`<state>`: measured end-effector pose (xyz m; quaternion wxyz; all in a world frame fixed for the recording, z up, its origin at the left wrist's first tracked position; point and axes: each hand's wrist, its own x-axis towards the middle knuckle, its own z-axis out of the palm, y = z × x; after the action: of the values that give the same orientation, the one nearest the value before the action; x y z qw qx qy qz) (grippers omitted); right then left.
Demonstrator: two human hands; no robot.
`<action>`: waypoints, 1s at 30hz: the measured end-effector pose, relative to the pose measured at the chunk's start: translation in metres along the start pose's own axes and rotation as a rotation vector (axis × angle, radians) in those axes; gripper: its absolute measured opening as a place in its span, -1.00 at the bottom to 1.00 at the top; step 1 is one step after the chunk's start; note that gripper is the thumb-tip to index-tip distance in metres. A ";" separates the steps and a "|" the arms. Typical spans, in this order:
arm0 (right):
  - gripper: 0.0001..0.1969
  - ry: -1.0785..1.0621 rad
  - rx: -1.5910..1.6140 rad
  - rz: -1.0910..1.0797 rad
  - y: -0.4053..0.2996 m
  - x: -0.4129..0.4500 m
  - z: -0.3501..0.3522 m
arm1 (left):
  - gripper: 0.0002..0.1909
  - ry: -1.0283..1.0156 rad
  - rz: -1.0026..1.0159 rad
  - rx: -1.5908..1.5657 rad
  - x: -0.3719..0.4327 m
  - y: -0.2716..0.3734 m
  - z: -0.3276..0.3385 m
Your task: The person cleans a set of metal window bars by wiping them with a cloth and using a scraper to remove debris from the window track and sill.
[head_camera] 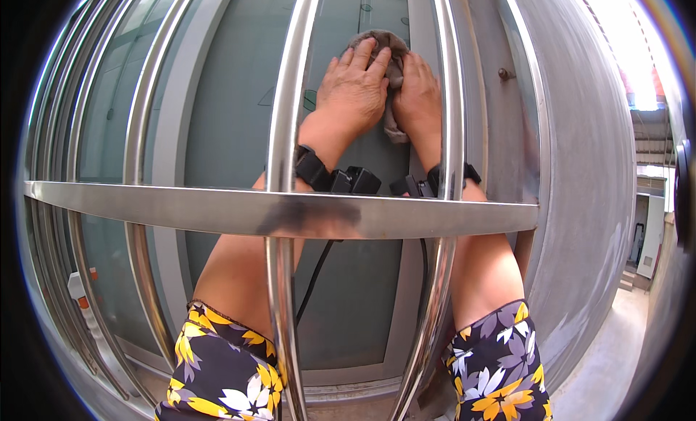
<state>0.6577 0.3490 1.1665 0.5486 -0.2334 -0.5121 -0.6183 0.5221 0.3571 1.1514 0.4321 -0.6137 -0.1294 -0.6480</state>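
Both my arms reach between polished metal bars to a window behind them. My left hand (352,89) lies with its fingers spread on a grey-brown cloth (396,133), pressing it towards the glass pane (348,290). Beside it, my right hand (418,97) rests against the cloth's right side, near the light window frame (421,29). The cloth is bunched at the top, and its tail hangs between my hands. Each wrist bears a black strap with a small black device. What my palms do against the cloth is hidden.
Vertical metal bars (281,296) and a flat crossbar (402,217) stand between me and the window. A grey wall (582,176) rises at the right, with a bolt (505,74) near the frame. A white bottle-like object (81,296) with orange parts is at the lower left.
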 end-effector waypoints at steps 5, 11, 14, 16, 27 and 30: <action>-0.55 0.052 0.039 0.092 0.030 0.001 0.036 | -0.57 -0.020 0.029 0.053 0.008 0.004 0.009; -0.65 0.042 0.094 0.177 0.053 0.010 0.031 | -0.60 0.004 0.108 -0.029 0.012 0.018 0.019; -0.69 0.024 0.118 0.200 0.068 -0.020 0.031 | -0.61 -0.028 0.129 -0.015 -0.004 0.028 0.027; -0.68 0.038 0.166 0.228 0.061 -0.033 0.028 | -0.61 -0.053 0.138 0.027 -0.012 0.034 0.025; -0.58 -0.277 0.219 0.334 0.010 -0.125 -0.026 | -0.76 -0.261 -0.080 -0.180 -0.074 0.057 0.018; -0.55 -0.393 0.245 0.352 -0.011 -0.160 -0.040 | -0.84 -0.046 -0.011 -0.266 -0.109 0.057 0.021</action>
<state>0.7051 0.3822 1.0115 0.5618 -0.3659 -0.6310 -0.3903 0.5636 0.3814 1.0366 0.3404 -0.6795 -0.0557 -0.6476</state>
